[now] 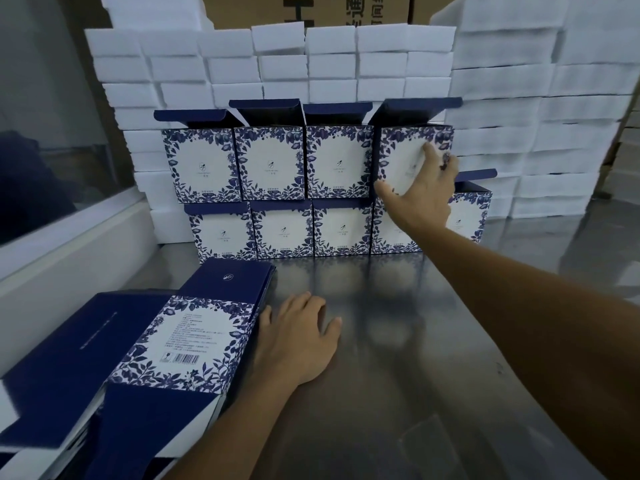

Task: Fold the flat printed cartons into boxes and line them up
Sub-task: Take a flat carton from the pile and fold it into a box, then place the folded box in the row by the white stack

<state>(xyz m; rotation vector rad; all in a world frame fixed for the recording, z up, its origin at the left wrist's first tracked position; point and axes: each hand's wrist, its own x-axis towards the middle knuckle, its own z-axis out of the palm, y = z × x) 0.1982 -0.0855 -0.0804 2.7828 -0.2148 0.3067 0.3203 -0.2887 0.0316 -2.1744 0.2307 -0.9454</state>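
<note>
blue-printed box under right hand.

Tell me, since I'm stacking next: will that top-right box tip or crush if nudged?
The top-right box is probably light and empty, its lid flap open, so a nudge could shift it. It sits on a lower box, so it might topple. The right hand touches its thin card face, which may dent.

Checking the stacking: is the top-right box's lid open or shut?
Open: the top-right box has its dark blue lid standing up behind it.
</note>
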